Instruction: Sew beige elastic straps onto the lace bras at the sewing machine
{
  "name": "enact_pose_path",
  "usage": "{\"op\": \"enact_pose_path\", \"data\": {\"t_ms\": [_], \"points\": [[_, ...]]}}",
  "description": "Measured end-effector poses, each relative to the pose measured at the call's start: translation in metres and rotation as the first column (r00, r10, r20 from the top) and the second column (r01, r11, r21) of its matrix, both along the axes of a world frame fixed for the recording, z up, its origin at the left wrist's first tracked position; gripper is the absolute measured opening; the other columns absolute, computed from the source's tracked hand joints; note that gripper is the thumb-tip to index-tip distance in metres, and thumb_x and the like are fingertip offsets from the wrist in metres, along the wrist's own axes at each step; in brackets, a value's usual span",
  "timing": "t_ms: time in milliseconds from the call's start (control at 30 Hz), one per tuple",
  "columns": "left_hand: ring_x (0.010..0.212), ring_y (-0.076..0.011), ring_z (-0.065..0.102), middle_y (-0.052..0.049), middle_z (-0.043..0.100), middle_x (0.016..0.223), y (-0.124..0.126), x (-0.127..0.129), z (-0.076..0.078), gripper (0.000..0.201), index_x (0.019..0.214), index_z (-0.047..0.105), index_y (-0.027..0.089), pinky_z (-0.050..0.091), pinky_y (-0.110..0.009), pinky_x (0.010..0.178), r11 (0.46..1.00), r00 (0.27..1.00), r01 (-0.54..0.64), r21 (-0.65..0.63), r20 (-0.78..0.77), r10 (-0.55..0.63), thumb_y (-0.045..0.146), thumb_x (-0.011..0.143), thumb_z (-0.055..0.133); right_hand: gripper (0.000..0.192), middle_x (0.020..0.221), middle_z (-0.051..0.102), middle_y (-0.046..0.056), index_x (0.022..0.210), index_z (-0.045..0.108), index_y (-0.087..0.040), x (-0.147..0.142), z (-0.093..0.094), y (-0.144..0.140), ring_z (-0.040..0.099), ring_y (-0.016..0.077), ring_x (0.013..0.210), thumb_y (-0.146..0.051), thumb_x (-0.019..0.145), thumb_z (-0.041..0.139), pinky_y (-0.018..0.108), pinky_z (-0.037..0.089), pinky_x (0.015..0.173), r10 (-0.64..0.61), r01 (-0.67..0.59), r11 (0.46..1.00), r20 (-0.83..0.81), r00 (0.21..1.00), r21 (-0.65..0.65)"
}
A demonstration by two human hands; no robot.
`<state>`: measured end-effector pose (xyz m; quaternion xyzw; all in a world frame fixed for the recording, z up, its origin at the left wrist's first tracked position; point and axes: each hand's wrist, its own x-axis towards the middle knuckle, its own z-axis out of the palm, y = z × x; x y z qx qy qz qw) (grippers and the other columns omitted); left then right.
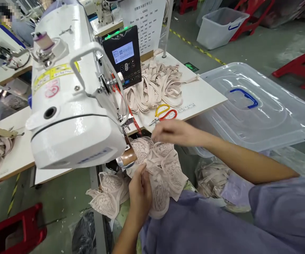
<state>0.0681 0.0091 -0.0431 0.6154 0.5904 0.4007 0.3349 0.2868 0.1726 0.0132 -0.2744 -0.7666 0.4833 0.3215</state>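
A pale pink lace garment (161,169) lies bunched at the needle end of a white sewing machine (70,102). My left hand (139,192) grips the garment's near edge, fingers closed on the lace. My right hand (172,131) pinches the garment's far top edge, close to the machine's needle area (127,123). More lace pieces (107,195) hang below the machine's arm. My forearms reach in from the lower right, in purple-grey sleeves.
Scissors with yellow and red handles (163,113) lie on the white table (202,97) beside a heap of beige straps (156,86). A clear plastic bin lid (250,106) sits to the right. The control panel (123,58) stands behind. Red stools and a white bin (220,26) are around.
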Motion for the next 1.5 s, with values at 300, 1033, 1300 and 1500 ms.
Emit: {"op": "enact_pose_path", "data": {"t_ms": [300,1033,1300,1500], "points": [[0.057,-0.0124,0.049,0.001,0.054,0.061,-0.003,-0.008,0.037,0.036,0.07,0.061,0.018,0.035,-0.026,0.056,0.897,0.919,0.388,-0.213,0.017,-0.393,0.035,0.1,0.049,0.018,0.073,0.065,0.0,0.106,0.061,-0.022,-0.02,-0.01,-0.076,0.049,0.0145,0.057,-0.029,0.09,0.066,0.025,0.027,0.055,0.401,-0.424,0.905,0.366,0.84,-0.019],[0.1,-0.0177,0.067,-0.012,0.07,0.116,0.029,-0.029,0.033,0.032,0.126,0.067,0.02,0.051,-0.024,0.074,0.92,0.846,0.018,0.391,-0.497,0.194,0.017,0.1,0.049,0.033,0.065,0.063,-0.001,0.08,0.066,-0.018,-0.074,-0.039,-0.031,0.058,0.0109,0.059,-0.049,0.081,0.078,0.022,0.046,0.056,-0.353,0.144,0.762,-0.218,0.91,-0.631],[0.061,-0.013,0.057,0.0,0.063,0.075,0.027,-0.049,0.052,0.033,0.129,0.066,0.026,0.042,-0.023,0.058,0.994,0.897,-0.097,-0.046,-0.436,0.068,0.032,0.101,0.05,0.014,0.073,0.063,-0.001,0.082,0.06,-0.021,-0.095,-0.034,-0.005,0.059,0.0155,0.069,-0.03,0.083,0.071,0.029,0.05,0.065,-0.268,0.244,0.949,-0.099,0.958,-0.2],[0.041,-0.011,0.037,0.006,0.052,0.058,0.029,-0.067,0.046,0.044,0.137,0.058,0.026,0.033,-0.025,0.047,0.962,0.975,0.002,-0.272,-0.212,-0.062,0.045,0.097,0.055,0.008,0.101,0.062,0.005,0.085,0.058,-0.02,-0.11,-0.041,0.012,0.058,0.0179,0.077,-0.022,0.08,0.064,0.032,0.05,0.068,-0.292,0.302,0.941,-0.083,0.953,0.154]]}}
